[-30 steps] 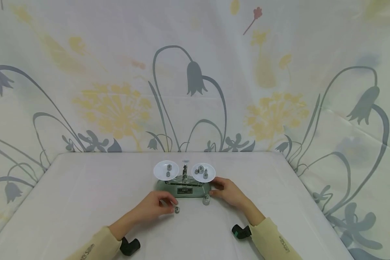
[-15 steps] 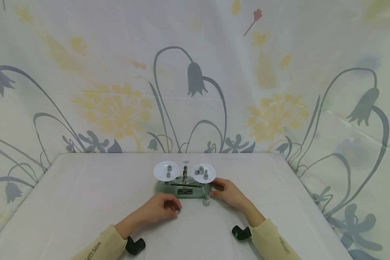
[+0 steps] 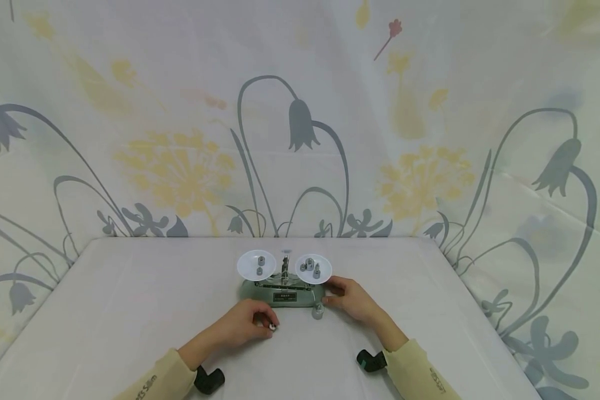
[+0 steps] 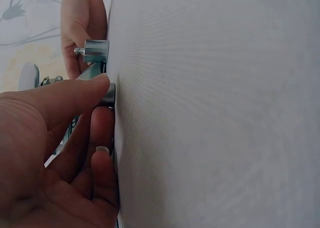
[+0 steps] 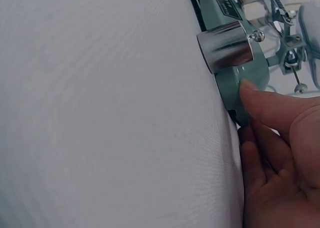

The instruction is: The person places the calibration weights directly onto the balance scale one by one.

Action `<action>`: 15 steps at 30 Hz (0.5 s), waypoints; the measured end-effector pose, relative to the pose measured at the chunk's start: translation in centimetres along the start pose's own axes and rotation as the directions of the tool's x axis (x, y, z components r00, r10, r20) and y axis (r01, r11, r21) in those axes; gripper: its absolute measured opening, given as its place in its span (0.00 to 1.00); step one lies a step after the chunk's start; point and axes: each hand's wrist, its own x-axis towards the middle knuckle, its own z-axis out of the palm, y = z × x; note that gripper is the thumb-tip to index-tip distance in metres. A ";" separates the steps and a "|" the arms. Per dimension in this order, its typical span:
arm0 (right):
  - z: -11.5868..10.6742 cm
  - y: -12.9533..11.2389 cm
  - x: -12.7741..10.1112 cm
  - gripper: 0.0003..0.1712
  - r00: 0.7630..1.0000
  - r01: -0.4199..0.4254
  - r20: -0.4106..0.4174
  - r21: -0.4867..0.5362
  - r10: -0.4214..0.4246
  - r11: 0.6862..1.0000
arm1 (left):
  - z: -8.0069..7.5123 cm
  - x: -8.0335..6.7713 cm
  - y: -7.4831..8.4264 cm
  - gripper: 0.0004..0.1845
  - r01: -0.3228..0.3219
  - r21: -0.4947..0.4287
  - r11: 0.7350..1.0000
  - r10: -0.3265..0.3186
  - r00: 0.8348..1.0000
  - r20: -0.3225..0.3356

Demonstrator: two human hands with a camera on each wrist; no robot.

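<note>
A green balance scale with two white pans stands near the middle of the table. In front of it my left hand pinches a small metal weight between thumb and fingers, low at the tabletop; fingers cover most of it. My right hand grips the right end of the scale's base, thumb on the near side. Beside that thumb stands a larger knobbed cylindrical weight, close against the base. Two weights sit in the left pan, several in the right pan.
A white cloth covers the table, with a flower-printed curtain behind its far edge. Black wrist devices stick out by both sleeves.
My left hand has moved slightly right, and its thumb and fingers have closed on the small weight. The right hand and the scale stay in place.
</note>
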 end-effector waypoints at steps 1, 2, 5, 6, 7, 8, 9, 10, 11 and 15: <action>0.0 0.0 0.0 0.32 1.000 0.000 0.000 0.001 0.000 1.000 | 0.0 0.0 0.0 0.09 0.002 0.002 1.000 -0.002 1.000 -0.003; 0.0 0.0 0.0 0.31 1.000 0.000 -0.001 0.000 0.000 1.000 | 0.0 0.0 0.0 0.09 0.002 0.004 1.000 -0.002 1.000 -0.005; 0.0 0.0 -0.1 0.31 1.000 -0.001 -0.003 -0.002 0.001 1.000 | 0.0 -0.1 0.0 0.09 -0.003 0.006 1.000 0.003 1.000 -0.012; 0.0 0.0 -0.1 0.31 1.000 0.001 -0.004 -0.004 -0.001 1.000 | 0.0 -0.1 0.0 0.09 -0.004 0.005 1.000 0.004 1.000 -0.013; 0.0 0.0 -0.1 0.31 1.000 0.002 -0.004 -0.003 -0.002 1.000 | 0.0 -0.1 0.0 0.09 -0.004 0.004 1.000 0.004 1.000 -0.014; 0.0 0.0 -0.1 0.31 1.000 0.005 -0.004 -0.003 -0.005 1.000 | 0.0 -0.1 0.0 0.09 -0.005 0.004 1.000 0.005 1.000 -0.016; 0.0 0.0 -0.1 0.31 1.000 0.006 -0.004 -0.004 -0.006 1.000 | 0.0 -0.1 0.0 0.09 -0.007 0.004 1.000 0.008 1.000 -0.018; 0.0 0.0 -0.1 0.31 1.000 0.008 -0.003 -0.005 -0.008 1.000 | 0.0 -0.1 0.0 0.09 -0.008 0.002 1.000 0.008 1.000 -0.021; -0.1 0.0 -0.1 0.30 1.000 0.010 -0.003 -0.006 -0.010 1.000 | 0.0 -0.1 0.0 0.09 -0.010 0.000 1.000 0.009 1.000 -0.024; -0.1 0.1 0.0 0.30 1.000 0.021 0.001 -0.013 -0.021 1.000 | 0.0 -0.2 0.0 0.09 -0.017 -0.007 1.000 0.017 0.999 -0.039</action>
